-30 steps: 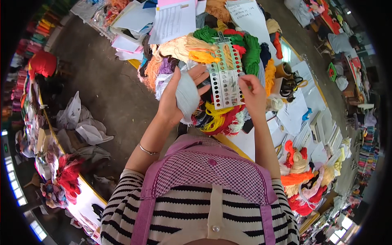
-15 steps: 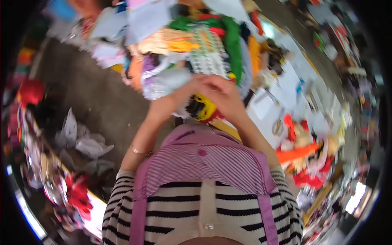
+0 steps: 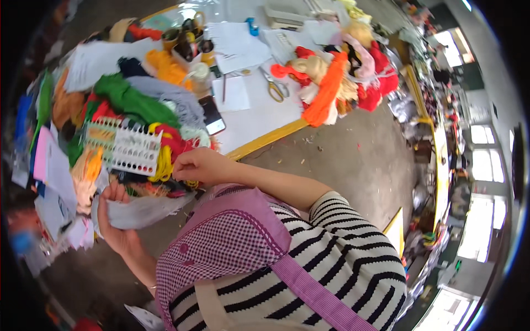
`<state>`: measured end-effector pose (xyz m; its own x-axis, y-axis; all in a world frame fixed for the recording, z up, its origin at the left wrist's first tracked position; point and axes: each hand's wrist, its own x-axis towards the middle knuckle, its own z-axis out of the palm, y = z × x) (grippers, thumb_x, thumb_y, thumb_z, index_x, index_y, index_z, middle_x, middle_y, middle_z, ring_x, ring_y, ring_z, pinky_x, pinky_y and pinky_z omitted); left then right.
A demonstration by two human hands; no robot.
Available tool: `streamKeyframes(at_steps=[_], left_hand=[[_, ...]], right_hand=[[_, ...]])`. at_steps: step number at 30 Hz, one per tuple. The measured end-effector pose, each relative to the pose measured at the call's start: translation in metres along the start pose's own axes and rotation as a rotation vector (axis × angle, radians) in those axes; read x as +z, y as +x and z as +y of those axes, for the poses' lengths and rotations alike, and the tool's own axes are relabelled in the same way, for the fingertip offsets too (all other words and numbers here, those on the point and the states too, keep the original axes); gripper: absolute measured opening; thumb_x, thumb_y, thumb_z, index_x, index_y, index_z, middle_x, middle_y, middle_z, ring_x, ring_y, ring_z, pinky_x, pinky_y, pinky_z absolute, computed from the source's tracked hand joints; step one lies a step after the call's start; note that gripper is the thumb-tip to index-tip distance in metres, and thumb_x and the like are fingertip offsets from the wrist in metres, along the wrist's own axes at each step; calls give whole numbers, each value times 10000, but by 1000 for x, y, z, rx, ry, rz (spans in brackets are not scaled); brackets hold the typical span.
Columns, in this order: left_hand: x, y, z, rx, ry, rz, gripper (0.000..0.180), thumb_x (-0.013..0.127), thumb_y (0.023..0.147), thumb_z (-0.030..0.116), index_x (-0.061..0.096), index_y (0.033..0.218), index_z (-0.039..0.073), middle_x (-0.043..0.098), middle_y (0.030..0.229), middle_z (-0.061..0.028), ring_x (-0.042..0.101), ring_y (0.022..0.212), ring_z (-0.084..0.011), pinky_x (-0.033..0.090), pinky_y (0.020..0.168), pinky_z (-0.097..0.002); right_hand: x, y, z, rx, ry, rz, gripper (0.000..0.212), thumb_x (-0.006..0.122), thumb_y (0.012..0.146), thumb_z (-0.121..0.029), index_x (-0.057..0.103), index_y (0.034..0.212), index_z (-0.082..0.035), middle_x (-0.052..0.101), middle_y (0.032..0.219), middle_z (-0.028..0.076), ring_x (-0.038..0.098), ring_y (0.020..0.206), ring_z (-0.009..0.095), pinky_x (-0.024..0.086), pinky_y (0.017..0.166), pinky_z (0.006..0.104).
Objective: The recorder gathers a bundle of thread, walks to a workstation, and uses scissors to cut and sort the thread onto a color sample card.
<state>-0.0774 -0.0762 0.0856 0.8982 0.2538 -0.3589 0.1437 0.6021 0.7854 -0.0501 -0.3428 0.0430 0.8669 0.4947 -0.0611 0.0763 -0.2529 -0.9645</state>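
My left hand (image 3: 118, 234) is at the lower left, its fingers curled over one end of a whitish, filmy bundle (image 3: 149, 214); whether that is plastic or yarn I cannot make out. Closed in a loose pinch, my right hand (image 3: 201, 165) is at the table's near edge, beside red and yellow yarn (image 3: 164, 163). Anything between its fingertips is too small to see. Just beyond both hands lies a white card with rows of holes (image 3: 132, 149), resting on the yarn pile. Peach yarn (image 3: 86, 185) hangs close to my left hand.
Green yarn (image 3: 135, 99), grey yarn (image 3: 171, 98) and paper sheets (image 3: 105, 60) cover the table's left. A phone (image 3: 211, 115), a lidded jar (image 3: 200, 80) and scissors (image 3: 274, 89) lie farther right. An orange skein (image 3: 327, 91) overhangs the yellow table edge (image 3: 265, 143).
My view has swung to the right. My hands, close together before, are now apart, with the left lower beside the whitish bundle and the right near the table edge.
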Motion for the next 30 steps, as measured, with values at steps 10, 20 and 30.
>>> streamKeyframes(at_steps=[10,20,30], left_hand=[[24,33,-11,-52,51,-16,313,509,927,215,565,1095,-43,598,1136,-177,581,1017,-232,455,906,-341],[81,-31,-58,149,25,247,252,521,903,192,565,1050,-8,587,1040,-107,531,934,-169,435,834,-318],[187,-55,-170,374,91,476,428,501,885,91,443,1277,-70,471,1313,-226,481,1205,-296,338,1059,-420]], right_hand=[[-86,-107,52,168,-168,443,218,593,881,-241,650,969,-50,660,863,50,606,801,124,473,753,270],[-483,-363,264,105,523,1489,146,604,853,-158,641,874,-18,624,770,46,590,691,110,464,563,233],[-797,-490,374,125,343,1925,168,573,889,-128,624,951,20,628,782,76,611,653,139,518,576,247]])
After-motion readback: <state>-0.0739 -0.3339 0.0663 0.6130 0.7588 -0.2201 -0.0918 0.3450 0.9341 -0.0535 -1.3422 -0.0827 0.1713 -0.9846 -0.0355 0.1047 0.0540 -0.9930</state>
